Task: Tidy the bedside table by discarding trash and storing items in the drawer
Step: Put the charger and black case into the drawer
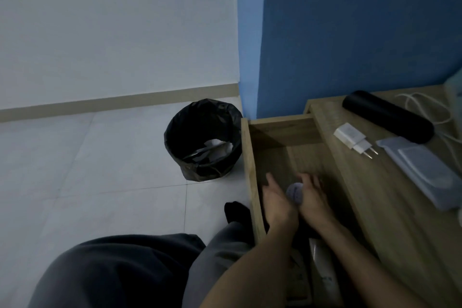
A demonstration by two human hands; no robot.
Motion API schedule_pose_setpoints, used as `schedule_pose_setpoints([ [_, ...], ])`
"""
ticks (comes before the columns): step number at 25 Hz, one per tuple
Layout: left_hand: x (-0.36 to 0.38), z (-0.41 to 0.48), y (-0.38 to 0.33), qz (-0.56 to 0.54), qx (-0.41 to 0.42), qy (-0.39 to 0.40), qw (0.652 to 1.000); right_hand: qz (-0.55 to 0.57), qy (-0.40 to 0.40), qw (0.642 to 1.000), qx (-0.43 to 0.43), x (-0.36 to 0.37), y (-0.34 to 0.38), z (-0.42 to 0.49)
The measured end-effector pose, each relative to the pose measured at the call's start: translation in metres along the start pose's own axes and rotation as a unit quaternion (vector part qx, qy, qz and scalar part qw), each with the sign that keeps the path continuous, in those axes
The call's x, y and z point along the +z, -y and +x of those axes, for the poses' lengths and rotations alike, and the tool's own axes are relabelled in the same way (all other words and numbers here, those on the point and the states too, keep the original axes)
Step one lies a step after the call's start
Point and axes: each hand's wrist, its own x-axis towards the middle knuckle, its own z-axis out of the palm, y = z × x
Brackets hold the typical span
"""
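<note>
Now, inside the open drawer (282, 132), my right hand (313, 199) curls round a small lavender jar (295, 192), I think; my left hand (276, 204), fingers straight, lies just beside it at nine o'clock.

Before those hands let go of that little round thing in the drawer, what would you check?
1. Drawer open: ok.
2. Free room at the drawer's far end: ok.
3. Whether left hand or right hand grips the pale round item: cannot tell.
4. Lined bin close by, not full: ok.
5. Tabletop finished: not ok; white charger, black case and clear pouch lie there.
</note>
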Motion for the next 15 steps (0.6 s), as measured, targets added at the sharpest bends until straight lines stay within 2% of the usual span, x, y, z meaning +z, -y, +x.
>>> schedule_pose_setpoints([
  [1,-0.005,0.000,-0.008,0.011,-0.010,-0.022,1.000,0.013,-0.007,1.000,-0.008,-0.009,0.004,-0.001],
  [3,-0.012,0.004,-0.029,0.008,0.051,-0.065,0.997,0.046,-0.040,0.998,-0.033,-0.033,0.016,-0.009],
  [5,-0.017,-0.001,-0.051,-0.026,0.112,-0.070,0.991,0.069,-0.063,0.993,-0.074,-0.056,0.028,-0.021],
  [8,-0.019,-0.007,-0.080,-0.021,0.208,-0.033,0.977,0.090,-0.172,0.972,-0.130,-0.099,0.030,-0.032],
  [11,-0.012,-0.012,-0.103,0.033,0.307,0.022,0.951,0.069,-0.289,0.947,-0.124,-0.139,0.010,-0.021],
  [13,-0.006,-0.009,-0.114,0.119,0.348,0.062,0.928,0.035,-0.325,0.939,-0.101,-0.160,-0.010,0.002],
  [15,-0.004,0.001,-0.120,0.217,0.360,0.109,0.901,-0.003,-0.306,0.950,-0.060,-0.176,-0.026,0.028],
])
